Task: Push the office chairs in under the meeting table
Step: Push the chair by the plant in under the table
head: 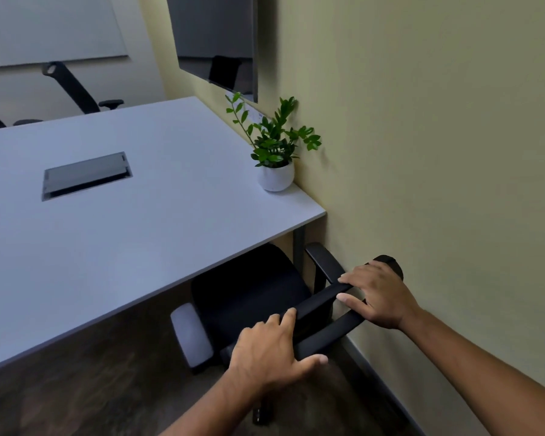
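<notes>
Chair sits at table corner, seat partly under the edge, backrest top gripped by both hands: left hand clenched around the lower bar, right hand wrapped over the upper end near the wall. Right armrest lies just beside table leg and wall. Potted plant on tabletop corner. Second chair across the table.

Left hand: bare, no glove, ring or watch visible; short, unpainted nails. Right hand: bare, likewise unadorned, nails short and plain. Both forearms: bare as far as the frame edge, no sleeve, cuff or wristband in view.
</notes>
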Demonstrator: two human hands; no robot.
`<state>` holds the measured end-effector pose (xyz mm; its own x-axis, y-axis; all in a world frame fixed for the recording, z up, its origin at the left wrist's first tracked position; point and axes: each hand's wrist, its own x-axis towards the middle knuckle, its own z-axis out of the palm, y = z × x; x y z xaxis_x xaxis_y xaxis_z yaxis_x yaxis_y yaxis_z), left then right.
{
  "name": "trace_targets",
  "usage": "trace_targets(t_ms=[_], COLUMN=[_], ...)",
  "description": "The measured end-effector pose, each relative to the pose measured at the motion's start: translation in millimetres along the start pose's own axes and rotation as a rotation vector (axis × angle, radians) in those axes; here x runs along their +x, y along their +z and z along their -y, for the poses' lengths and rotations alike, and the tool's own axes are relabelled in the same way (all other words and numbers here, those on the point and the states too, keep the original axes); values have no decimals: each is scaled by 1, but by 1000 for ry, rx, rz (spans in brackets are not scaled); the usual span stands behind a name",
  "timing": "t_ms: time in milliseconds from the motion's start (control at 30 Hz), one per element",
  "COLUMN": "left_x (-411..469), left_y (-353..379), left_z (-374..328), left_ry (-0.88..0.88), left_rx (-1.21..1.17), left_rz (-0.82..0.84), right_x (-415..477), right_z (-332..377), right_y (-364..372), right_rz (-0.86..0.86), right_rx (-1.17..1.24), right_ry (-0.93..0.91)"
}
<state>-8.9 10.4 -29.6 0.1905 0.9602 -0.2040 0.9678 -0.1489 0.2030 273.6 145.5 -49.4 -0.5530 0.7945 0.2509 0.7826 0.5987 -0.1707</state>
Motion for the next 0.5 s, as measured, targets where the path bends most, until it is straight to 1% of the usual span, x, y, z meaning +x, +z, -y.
trace_targets(t_ms=[233, 500], left_x=[0, 15], left_y=[-20, -30], left_z=[54, 98], left_ry=[-38, -28], left_rx=[34, 44], left_rz=[-14, -46], right_x=[53, 93], right_z=[28, 47], right_y=[29, 42], right_rz=[-18, -55], right_rx=[15, 12], right_ry=[-44, -58])
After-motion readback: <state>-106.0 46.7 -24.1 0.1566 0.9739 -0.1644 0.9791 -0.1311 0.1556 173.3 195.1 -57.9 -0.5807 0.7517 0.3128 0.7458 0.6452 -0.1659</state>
